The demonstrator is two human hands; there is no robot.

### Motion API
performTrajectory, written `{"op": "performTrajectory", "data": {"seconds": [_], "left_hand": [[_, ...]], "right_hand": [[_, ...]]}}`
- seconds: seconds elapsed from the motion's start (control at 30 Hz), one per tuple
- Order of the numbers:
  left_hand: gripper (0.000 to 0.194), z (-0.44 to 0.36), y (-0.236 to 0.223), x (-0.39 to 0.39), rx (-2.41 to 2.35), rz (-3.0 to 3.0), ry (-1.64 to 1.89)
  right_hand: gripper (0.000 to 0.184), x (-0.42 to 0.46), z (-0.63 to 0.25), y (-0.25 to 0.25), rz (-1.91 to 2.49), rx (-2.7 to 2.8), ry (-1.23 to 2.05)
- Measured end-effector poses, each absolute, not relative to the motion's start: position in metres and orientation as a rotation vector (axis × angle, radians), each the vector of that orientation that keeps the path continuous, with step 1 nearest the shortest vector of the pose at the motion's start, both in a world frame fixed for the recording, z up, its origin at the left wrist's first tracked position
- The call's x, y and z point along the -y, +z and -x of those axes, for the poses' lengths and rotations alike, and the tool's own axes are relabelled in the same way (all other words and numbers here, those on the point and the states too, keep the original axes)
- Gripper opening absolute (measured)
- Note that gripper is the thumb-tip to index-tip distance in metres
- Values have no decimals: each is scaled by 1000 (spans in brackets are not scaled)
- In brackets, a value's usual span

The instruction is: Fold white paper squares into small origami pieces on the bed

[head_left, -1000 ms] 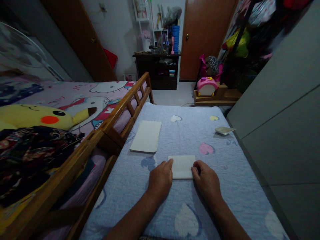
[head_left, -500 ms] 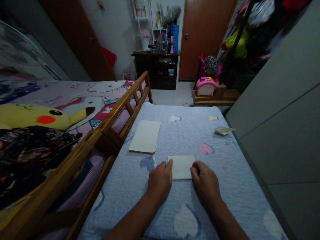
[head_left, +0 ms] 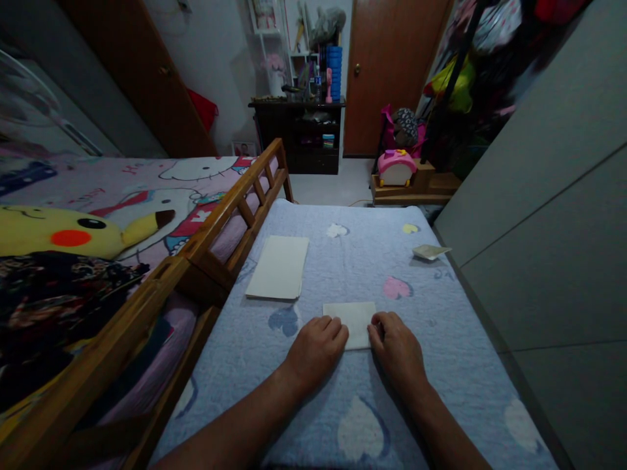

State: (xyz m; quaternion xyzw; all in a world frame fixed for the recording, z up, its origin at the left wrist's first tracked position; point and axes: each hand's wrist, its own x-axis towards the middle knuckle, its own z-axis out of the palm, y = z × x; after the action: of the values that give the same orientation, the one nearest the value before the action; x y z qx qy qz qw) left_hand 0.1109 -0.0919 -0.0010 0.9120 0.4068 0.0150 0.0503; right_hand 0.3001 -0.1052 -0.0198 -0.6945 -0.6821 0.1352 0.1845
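A small folded white sheet (head_left: 353,316) lies on the blue quilted bedcover (head_left: 343,274) in front of me. My left hand (head_left: 316,349) rests on its near left corner, fingers curled down onto the paper. At the near right corner my right hand (head_left: 396,349) does the same, fingers bent and pressing. Both hands cover the sheet's lower edge. Nothing is lifted off the cover.
A larger stack of white paper (head_left: 279,275) lies further left on the cover. A small folded paper piece (head_left: 430,251) sits at the right edge by the grey wardrobe (head_left: 539,215). A wooden bed rail (head_left: 215,241) borders the left, with a yellow plush toy (head_left: 68,232) beyond.
Both hands have slid inward over the sheet's near corners, so less of the paper shows between them. The view has shifted slightly.
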Motion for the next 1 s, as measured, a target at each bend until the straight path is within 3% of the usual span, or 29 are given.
{"op": "performTrajectory", "data": {"seconds": [0.2, 0.4, 0.63, 0.8, 1.0], "left_hand": [[47, -107, -12, 116, -1260, -2765, 38], [73, -110, -21, 130, -1288, -2652, 18], [96, -97, -20, 137, -1215, -2595, -66], [91, -80, -13, 143, -1219, -2609, -92], [67, -62, -17, 147, -1256, -2662, 15]], "right_hand": [[12, 106, -300, -19, 1994, 1951, 352], [12, 105, -297, -15, 1878, 2179, 112], [17, 104, -296, -15, 1742, 2337, 215], [7, 110, -284, -9, 1852, 2294, 144], [38, 115, -268, -8, 1995, 2208, 48]]}}
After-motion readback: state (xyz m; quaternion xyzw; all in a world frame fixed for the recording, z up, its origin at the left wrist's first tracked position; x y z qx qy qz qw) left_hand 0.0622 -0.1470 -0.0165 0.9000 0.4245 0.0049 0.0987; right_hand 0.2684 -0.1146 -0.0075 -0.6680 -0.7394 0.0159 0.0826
